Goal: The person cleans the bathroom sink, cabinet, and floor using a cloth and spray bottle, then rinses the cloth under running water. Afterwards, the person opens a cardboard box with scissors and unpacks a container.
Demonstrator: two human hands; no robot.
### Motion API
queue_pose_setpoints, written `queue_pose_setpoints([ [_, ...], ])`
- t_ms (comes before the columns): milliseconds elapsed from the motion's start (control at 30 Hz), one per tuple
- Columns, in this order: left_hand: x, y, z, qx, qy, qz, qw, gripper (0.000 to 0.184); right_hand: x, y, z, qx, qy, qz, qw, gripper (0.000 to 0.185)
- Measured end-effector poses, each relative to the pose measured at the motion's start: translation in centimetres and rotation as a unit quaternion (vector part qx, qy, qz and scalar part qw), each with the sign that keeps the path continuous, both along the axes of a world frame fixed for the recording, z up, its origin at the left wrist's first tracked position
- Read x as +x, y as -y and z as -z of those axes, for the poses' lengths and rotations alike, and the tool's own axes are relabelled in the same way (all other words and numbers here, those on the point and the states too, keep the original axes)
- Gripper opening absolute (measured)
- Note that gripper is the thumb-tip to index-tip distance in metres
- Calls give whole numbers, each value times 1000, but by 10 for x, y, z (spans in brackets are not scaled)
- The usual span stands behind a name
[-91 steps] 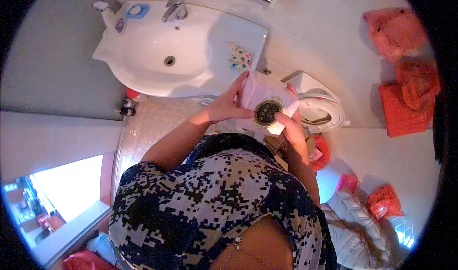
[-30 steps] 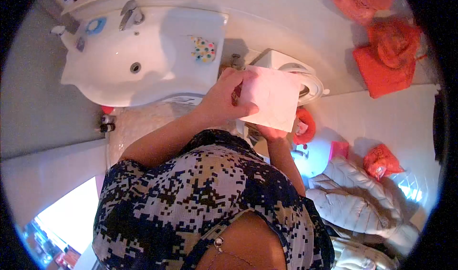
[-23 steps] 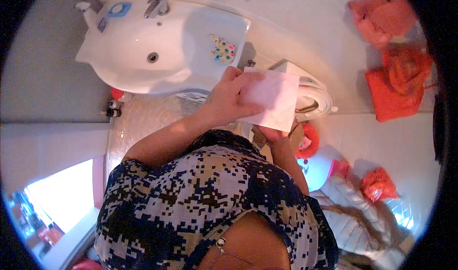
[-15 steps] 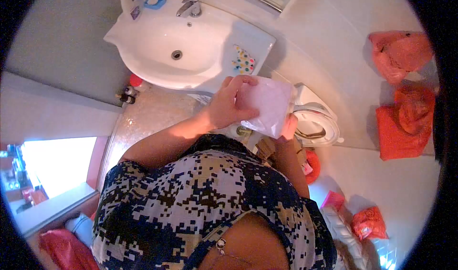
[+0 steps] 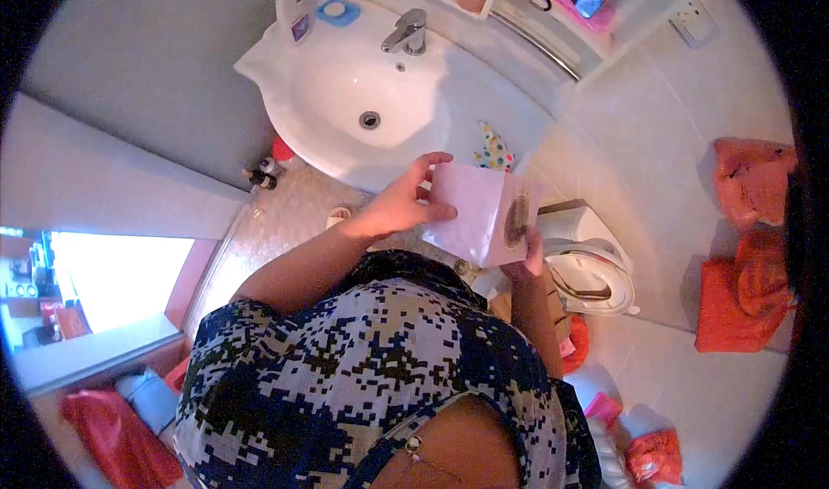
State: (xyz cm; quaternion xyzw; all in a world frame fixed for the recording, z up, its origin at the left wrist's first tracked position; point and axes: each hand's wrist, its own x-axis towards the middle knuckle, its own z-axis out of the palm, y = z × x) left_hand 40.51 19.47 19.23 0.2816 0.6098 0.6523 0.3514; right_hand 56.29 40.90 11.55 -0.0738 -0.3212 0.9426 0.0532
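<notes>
A pale pink, square package (image 5: pixel 471 208) with a shiny, see-through wrapping is held between my two hands, in front of my body and just below the sink's near edge. My left hand (image 5: pixel 413 199) grips its left edge, thumb on the face and fingers at the top corner. At the lower right, my right hand (image 5: pixel 527 257) holds the package, its fingers partly hidden behind it. A dark oval print shows on the package's right side. What is inside cannot be made out.
The white sink (image 5: pixel 324 148) with a chrome faucet (image 5: pixel 408 33) lies ahead. On its rim are a spray bottle (image 5: pixel 285 5), a blue soap dish (image 5: pixel 338 10) and a dotted cloth (image 5: pixel 493 148). A toilet (image 5: pixel 596 282) stands right; red bags (image 5: pixel 738 303) hang on the wall.
The package has turned, so its side with the dark oval print now shows. My view has shifted up and right, bringing the shelf above the sink into sight. Both hands still hold the package.
</notes>
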Motion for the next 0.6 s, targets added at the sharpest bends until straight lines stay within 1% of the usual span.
queue_pose_setpoints([
  [33, -12, 4, 4, 12, -30, 4, 999, 81, -13, 7, 1, -30, -11, 0, 1000, 60],
  [67, -23, 9, 6, 12, -17, 7, 1000, 83, -21, 15, 2, -60, -20, 3, 998, 59],
  [133, -54, 19, -11, 16, -2, 15, 1000, 87, -42, 23, 12, 9, 73, 90, 993, 50],
  [200, -92, 28, -4, 8, -36, 3, 999, 79, -76, 39, 14, 41, 113, 143, 982, 45],
  [267, -124, 38, -5, 7, -50, -1, 999, 75, -99, 40, 32, -47, 52, 78, 995, 41],
  [300, -140, 44, -8, -12, -63, 15, 998, 72, -120, 57, 6, -21, 111, 86, 990, 42],
  [333, -159, 46, -9, -30, -78, 31, 996, 70, -140, 67, -8, 6, 168, 94, 981, 42],
  [367, -179, 49, -8, -48, -92, 49, 993, 68, -148, 63, 14, 83, 168, 98, 977, 46],
  [467, -212, 46, 8, 12, -190, 61, 980, 62, -170, 94, -4, 102, 168, 157, 968, 53],
  [500, -220, 44, 15, 15, -182, 69, 981, 61, -176, 100, 1, 108, 233, 164, 952, 62],
  [533, -225, 42, 24, 21, -176, 77, 981, 59, -179, 111, 4, 91, 266, 199, 939, 65],
  [600, -232, 28, 43, 15, -186, 99, 977, 56, -184, 125, 2, 139, 289, 225, 920, 63],
])
